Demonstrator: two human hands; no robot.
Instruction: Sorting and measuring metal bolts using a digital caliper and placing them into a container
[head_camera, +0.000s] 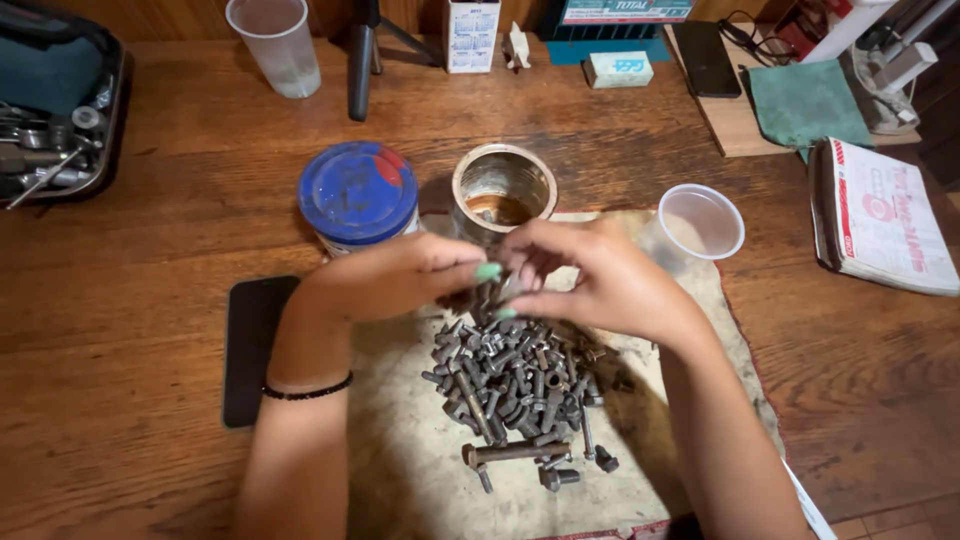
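Both hands meet fingertip to fingertip, the left hand (400, 275) and right hand (590, 280) pinching a small dark rusty bolt (487, 296) between them, apparently so each can grip one part. Just below them a heap of rusty steel bolts and nuts (515, 385) lies on a stained beige cloth (420, 450), which keeps it off the wooden tabletop (130, 300). Beyond the fingers stands an open rusty tin can (503, 192).
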